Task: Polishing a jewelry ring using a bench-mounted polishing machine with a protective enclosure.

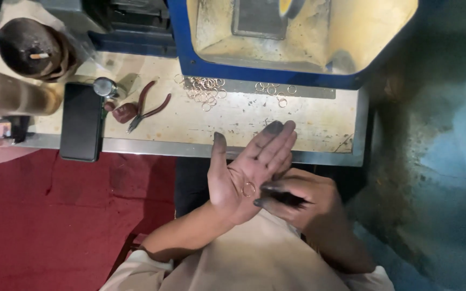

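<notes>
My left hand point(244, 172) is held flat, palm up, in front of the workbench edge, its fingers soot-darkened. A small thin metal ring point(248, 189) lies in the middle of that palm. My right hand point(297, 202) sits just to the right of the palm, fingers closed around a dark slim tool point(284, 196) whose tip points at the ring. On the bench top point(308, 121) beyond, several similar rings lie in a loose pile point(205, 90) and a smaller scatter of rings point(273, 91).
Red-handled pliers point(146, 108) lie left of the rings, beside a black phone point(81, 121) and a small round metal lid point(105, 86). A blue-framed machine point(276, 75) stands behind the bench. Red cloth point(55, 215) covers the lower left.
</notes>
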